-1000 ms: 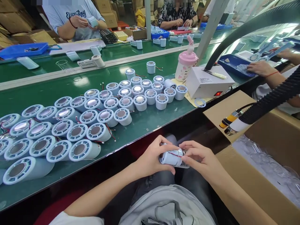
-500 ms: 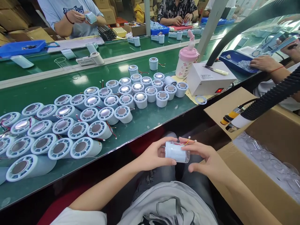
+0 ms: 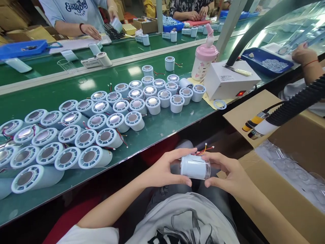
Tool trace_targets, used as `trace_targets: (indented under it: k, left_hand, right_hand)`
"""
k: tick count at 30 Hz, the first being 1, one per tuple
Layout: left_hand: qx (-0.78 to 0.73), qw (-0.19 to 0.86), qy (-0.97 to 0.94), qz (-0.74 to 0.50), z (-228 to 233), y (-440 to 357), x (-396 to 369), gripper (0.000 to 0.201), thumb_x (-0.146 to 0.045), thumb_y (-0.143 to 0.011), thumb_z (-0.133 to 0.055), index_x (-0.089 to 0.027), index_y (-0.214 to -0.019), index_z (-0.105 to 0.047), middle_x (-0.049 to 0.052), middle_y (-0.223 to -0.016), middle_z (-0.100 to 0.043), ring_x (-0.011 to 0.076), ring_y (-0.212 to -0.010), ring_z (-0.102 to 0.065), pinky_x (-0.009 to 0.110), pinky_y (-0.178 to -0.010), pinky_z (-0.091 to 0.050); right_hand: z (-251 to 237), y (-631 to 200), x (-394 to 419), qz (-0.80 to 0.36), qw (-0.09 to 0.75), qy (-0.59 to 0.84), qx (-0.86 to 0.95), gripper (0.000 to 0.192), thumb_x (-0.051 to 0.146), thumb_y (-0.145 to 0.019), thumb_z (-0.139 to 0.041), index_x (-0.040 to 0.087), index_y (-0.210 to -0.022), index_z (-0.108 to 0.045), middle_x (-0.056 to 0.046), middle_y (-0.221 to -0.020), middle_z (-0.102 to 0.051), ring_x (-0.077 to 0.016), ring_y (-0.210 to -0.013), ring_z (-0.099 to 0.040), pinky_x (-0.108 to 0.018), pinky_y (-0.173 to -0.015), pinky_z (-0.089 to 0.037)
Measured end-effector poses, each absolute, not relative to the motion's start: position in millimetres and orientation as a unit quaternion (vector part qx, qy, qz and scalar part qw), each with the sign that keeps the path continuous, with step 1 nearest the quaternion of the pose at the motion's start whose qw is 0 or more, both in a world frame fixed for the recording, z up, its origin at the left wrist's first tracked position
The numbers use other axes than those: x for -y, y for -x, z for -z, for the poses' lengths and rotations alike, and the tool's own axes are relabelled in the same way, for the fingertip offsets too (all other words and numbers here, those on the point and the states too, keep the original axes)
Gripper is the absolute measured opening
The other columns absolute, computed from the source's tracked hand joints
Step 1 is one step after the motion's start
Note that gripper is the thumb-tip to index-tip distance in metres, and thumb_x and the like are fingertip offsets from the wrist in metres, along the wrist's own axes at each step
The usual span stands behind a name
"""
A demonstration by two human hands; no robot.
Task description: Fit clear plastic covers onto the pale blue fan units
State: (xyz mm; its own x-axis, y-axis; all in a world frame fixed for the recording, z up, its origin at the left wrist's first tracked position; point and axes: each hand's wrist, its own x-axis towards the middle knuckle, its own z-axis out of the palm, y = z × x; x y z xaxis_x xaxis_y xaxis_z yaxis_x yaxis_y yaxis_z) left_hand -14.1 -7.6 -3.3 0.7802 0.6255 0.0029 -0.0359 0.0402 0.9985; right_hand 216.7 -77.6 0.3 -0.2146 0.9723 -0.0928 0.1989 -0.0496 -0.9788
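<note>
A light blue cylinder (image 3: 194, 166) lies sideways above my lap, with a clear plastic sleeve (image 3: 208, 169) around its right end. My left hand (image 3: 165, 168) grips the cylinder's left end between thumb and fingers. On the right end, my right hand (image 3: 227, 169) has its fingers against the top of the sleeve and its thumb at the lower edge. Thin red, yellow and black wires (image 3: 206, 148) with small white plugs stick up from the cylinder's far side. Rows of similar blue cylinders (image 3: 87, 139) with round metal discs on top stand on the green bench (image 3: 167, 123).
On the right, an open cardboard box (image 3: 269, 189) holds clear plastic pieces (image 3: 294, 173). A black hose (image 3: 299, 101) with a nozzle hangs over it. A white box (image 3: 228, 83) with a red switch and a pink-lidded cup (image 3: 205, 64) stand on the bench. Co-workers sit across and to the right.
The cylinder has shifted slightly right and towards me. My right thumb has come in to the sleeve. Across the bench, a co-worker's hands have moved apart, one carrying a blue part.
</note>
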Motion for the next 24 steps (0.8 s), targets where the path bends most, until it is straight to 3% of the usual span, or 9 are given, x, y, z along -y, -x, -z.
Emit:
trace_targets:
  k: [4,16,24]
  left_hand:
    - [-0.240,0.649,-0.681,-0.239,2.5,16.0,8.9,0.084,-0.020,-0.061,-0.085,-0.030,-0.137,-0.050,0.009,-0.138,-0.054,0.0268,-0.123,-0.055,0.038,-0.101,-0.048]
    - [-0.218,0.596,-0.729,-0.255,2.5,14.7,5.3,0.079,-0.023,-0.063,-0.085,-0.030,-0.135,-0.052,0.008,-0.139,-0.055,0.0272,-0.129,-0.049,0.040,-0.108,-0.041]
    - [-0.224,0.597,-0.729,-0.249,2.3,14.5,6.0,0.077,-0.029,-0.065,-0.083,-0.028,-0.135,-0.052,0.010,-0.139,-0.055,0.0296,-0.130,-0.049,0.043,-0.108,-0.040]
  right_hand:
    - [-1.3,-217.3,76.5,-0.567,0.373,0.486,0.550,0.044,0.023,-0.075,-0.079,0.035,-0.114,-0.060,0.003,-0.113,-0.064,-0.0160,-0.104,-0.062,-0.025,-0.091,-0.053]
    - [6.5,-214.0,74.5,-0.673,0.388,0.475,0.414,0.048,0.042,-0.075,-0.078,0.023,-0.111,-0.055,-0.005,-0.097,-0.066,-0.0177,-0.084,-0.062,-0.026,-0.069,-0.054]
    - [11.2,-208.2,73.1,-0.699,0.408,0.472,0.351,0.045,0.049,-0.077,-0.075,0.019,-0.104,-0.055,0.000,-0.079,-0.065,-0.0122,-0.062,-0.062,-0.024,-0.056,-0.056]
